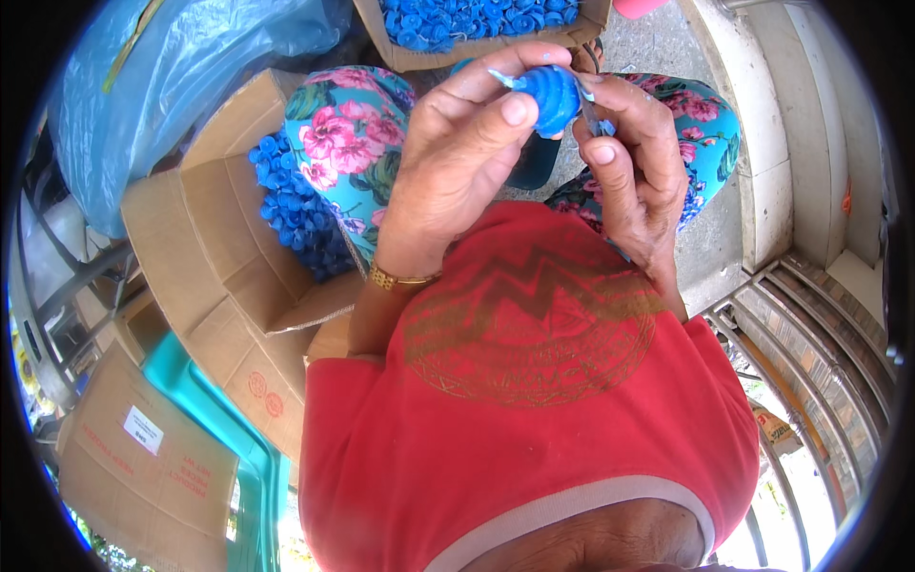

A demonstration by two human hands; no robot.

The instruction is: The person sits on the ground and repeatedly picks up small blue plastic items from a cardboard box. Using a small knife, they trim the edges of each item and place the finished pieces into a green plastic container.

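My left hand [447,154] grips a rounded, ridged blue piece [552,100] between thumb and fingers, above my lap. A thin pale tip sticks out of its left end. The material cannot be told for sure; it looks like plastic or wax. My right hand [636,154] pinches a small thin metal blade [590,116] close to the right side of the piece. A blue shaving [607,127] clings near that blade. Blue specks mark the fingers. The handle of the blade, if any, is hidden in my right hand.
An open cardboard box [236,236] at my left holds many small blue pieces [293,200]. Another carton [493,53] ahead is full of them. A blue plastic bag [193,86], a turquoise plastic chair [250,429] and metal railings [808,322] stand around me.
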